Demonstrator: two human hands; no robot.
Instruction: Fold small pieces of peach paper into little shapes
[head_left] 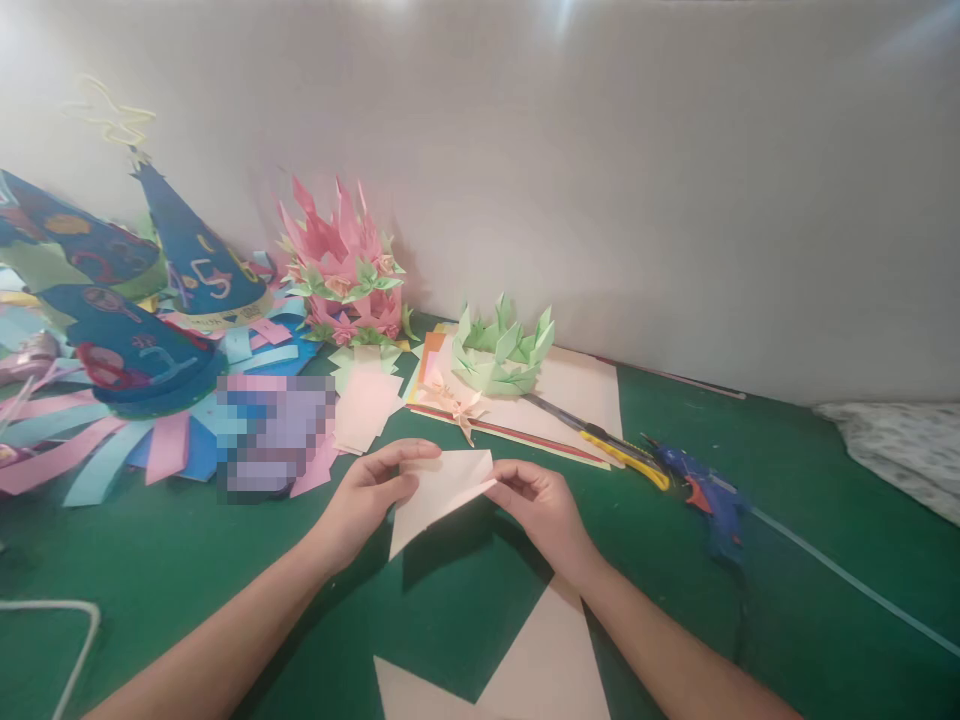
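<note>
A pale pink sheet of paper (442,485) is held up above the green table between my two hands. My left hand (375,490) pinches its left side, thumb on the near face and fingers along the upper edge. At the sheet's right corner, my right hand (536,505) grips with thumb and fingertips, and the paper bends up there. Below the hands, larger pale paper pieces (551,650) lie on the table. Just beyond the sheet are small folded peach paper shapes (457,400) and a light green folded-paper crown (502,350).
Scissors with yellow handles (626,460) and a blue glue gun (709,500) lie to the right. A paper stack (585,385) sits under the green crown. Pink paper crowns (345,260) and blue cone hats (195,250) stand at the left. Cut paper pieces (365,405) lie nearby.
</note>
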